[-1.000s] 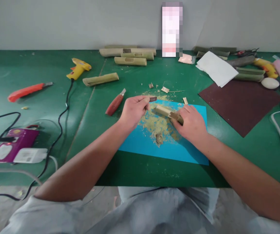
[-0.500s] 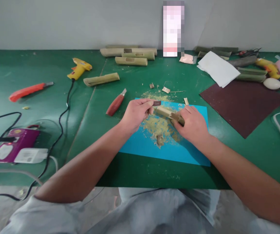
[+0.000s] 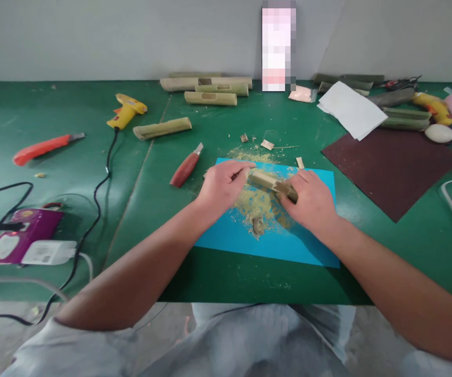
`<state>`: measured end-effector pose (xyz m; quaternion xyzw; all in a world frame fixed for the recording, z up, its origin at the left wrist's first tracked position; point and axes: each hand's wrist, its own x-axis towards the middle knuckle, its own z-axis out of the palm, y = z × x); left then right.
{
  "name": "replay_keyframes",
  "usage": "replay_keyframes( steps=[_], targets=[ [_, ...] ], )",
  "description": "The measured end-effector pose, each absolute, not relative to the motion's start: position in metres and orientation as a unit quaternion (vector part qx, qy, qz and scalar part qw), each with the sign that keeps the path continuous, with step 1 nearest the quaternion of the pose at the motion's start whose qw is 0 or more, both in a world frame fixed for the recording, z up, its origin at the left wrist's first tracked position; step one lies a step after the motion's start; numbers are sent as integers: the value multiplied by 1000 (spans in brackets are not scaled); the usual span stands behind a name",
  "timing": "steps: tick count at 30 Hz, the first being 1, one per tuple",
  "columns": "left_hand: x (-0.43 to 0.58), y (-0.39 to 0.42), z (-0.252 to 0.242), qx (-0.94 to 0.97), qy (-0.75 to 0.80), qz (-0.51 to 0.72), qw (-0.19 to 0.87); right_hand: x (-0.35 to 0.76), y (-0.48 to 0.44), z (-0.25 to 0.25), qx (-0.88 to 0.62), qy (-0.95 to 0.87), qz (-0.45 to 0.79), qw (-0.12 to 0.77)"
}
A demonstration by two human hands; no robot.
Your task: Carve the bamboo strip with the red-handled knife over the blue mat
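My right hand (image 3: 312,198) is wrapped around a short bamboo tube (image 3: 263,180) with a cut-out in its side, holding it at a slant above a blue sheet (image 3: 304,251). At the tube's left end is my left hand (image 3: 226,183), its fingers bent and pinched on a small strip of brown sandpaper, now almost wholly hidden by the hand. Yellowish bamboo dust (image 3: 255,204) and a small brown scrap (image 3: 257,226) lie on the sheet below. A red-handled carving knife (image 3: 185,168) rests left of the sheet.
Cut bamboo tubes (image 3: 210,98) lie at the back, another (image 3: 163,128) nearer left. A yellow glue gun (image 3: 127,111), an orange utility knife (image 3: 47,148) and a purple power strip (image 3: 23,235) with cables are left. A brown sandpaper sheet (image 3: 390,173) and white paper (image 3: 351,110) lie right.
My left hand has shifted slightly leftward and turned over, so the sandpaper strip that stuck out past its fingers is now hidden. My right hand and the bamboo tube stay in place.
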<state>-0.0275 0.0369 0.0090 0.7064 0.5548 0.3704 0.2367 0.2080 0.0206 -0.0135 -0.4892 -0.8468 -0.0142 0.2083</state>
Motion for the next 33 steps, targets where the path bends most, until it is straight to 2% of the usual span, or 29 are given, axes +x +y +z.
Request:
replay_keyframes(
  steps=[3, 17, 33],
  targets=[
    [-30, 35, 6, 764, 520, 340, 176, 209, 21, -14, -486, -848, -21, 211],
    [-29, 35, -9, 838, 461, 290, 28, 209, 21, -16, -482, -847, 4, 224],
    [-31, 33, -11, 847, 454, 275, 6, 208, 20, -16, -473, -856, -12, 208]
  ],
)
